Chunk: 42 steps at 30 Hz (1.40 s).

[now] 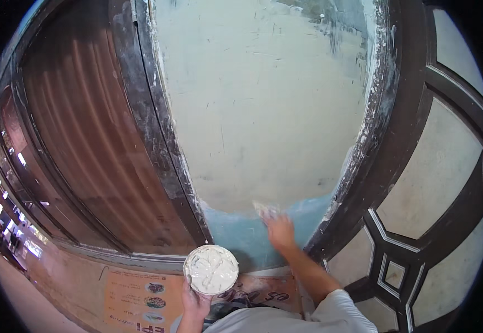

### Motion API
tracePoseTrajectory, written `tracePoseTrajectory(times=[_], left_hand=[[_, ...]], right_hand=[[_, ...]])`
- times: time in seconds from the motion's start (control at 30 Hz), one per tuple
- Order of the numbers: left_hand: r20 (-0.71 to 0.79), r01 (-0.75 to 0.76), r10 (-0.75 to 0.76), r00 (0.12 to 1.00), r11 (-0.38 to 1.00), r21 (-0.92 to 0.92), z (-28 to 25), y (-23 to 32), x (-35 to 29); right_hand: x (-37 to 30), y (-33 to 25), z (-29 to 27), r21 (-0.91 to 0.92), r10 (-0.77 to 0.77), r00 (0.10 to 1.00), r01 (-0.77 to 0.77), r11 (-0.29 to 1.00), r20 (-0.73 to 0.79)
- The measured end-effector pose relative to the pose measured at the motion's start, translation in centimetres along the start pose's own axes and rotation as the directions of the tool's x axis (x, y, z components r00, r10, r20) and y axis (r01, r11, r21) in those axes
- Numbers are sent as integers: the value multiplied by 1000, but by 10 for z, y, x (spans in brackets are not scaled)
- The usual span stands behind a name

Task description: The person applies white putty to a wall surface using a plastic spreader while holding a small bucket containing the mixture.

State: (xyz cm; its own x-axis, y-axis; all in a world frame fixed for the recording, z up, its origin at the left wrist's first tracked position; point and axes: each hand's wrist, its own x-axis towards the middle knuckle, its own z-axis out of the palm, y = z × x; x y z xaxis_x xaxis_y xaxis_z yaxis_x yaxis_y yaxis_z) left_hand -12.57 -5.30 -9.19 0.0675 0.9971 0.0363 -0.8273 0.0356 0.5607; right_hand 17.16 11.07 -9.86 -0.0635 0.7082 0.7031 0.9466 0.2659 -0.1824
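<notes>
My left hand (195, 304) grips the side of a round tub (188, 276), holding it up near my body at the lower middle. White putty (212, 269) fills the tub, its surface smeared and ridged. Ahead and to the right, my right hand (280, 228) is closed round what looks like a putty knife (260, 209), blurred and pressed to the wall panel. That panel carries a wide cream-coloured coat (263, 127) over most of its height. Below it shows a blue-green band (241, 230), and the knife lies along the border between the two.
Dark frame strips with white smears edge the panel on both sides. On the left stands a glazed window (86, 139) with a brown curtain behind it. A dark door with pale panels (430, 166) is at right. Printed orange sheeting (127, 299) covers the floor below.
</notes>
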Motion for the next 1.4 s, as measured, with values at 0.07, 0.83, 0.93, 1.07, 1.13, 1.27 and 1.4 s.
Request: tracePoseTrajectory(times=[0.07, 0.83, 0.93, 1.07, 1.13, 1.27, 1.4], left_hand=[[0, -3, 3, 1000, 1000, -27, -4, 8, -3], [10, 125, -125, 992, 992, 2, -53, 59, 20], [-15, 135, -134, 991, 991, 20, -57, 66, 20], [34, 127, -129, 991, 991, 47, -51, 74, 18], [-26, 134, -134, 991, 990, 32, -51, 75, 18], [0, 121, -121, 993, 992, 29, -66, 82, 14], [-78, 98, -94, 993, 994, 52, -74, 84, 11]], right_hand=[[76, -29, -72, 68, -82, 977, 97, 993, -198], [21, -67, 25, 97, -102, 995, 101, 990, 3], [130, -109, -108, -18, -339, 785, 386, 922, -519], [232, -133, -214, -240, -333, 660, 231, 943, -673], [250, -135, -207, -255, -292, 740, 167, 952, -606], [206, -140, -96, -280, -167, 910, 59, 958, -378], [58, -122, 43, -95, -121, 992, 118, 988, -30]])
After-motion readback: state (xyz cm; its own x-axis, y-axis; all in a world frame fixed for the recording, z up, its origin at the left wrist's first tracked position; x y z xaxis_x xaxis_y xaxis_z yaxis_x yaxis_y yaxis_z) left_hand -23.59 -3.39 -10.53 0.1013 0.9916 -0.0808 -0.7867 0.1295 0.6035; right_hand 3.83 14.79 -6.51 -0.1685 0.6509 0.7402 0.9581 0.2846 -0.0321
